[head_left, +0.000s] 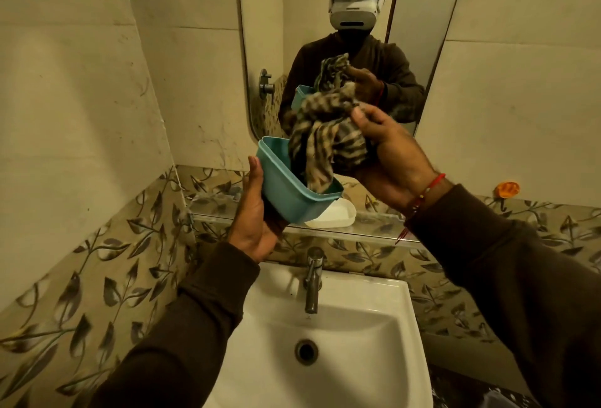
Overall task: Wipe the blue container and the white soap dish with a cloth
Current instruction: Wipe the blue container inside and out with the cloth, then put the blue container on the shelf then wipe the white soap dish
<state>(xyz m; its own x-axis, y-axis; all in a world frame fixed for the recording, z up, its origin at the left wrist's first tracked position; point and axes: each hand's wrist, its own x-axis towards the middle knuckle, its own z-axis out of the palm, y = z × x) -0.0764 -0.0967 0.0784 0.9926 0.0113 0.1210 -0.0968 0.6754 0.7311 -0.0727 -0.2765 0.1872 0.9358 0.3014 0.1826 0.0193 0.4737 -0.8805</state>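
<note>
My left hand [252, 212] holds the blue container [286, 189] from below and behind, tilted with its open side up and to the right, above the sink. A bunched checked cloth [322, 137] is gripped by my right hand [387, 150], and its lower end hangs down inside the container. On the glass shelf [374, 225] behind lies the white soap dish [338, 215], partly hidden by the container.
A white sink [357, 336] with a chrome tap [313, 281] sits below my hands. The mirror [344, 33] ahead reflects a person with the cloth and container. Leaf-patterned tiles line the wall, and an orange hook [506, 189] sticks to them at the right.
</note>
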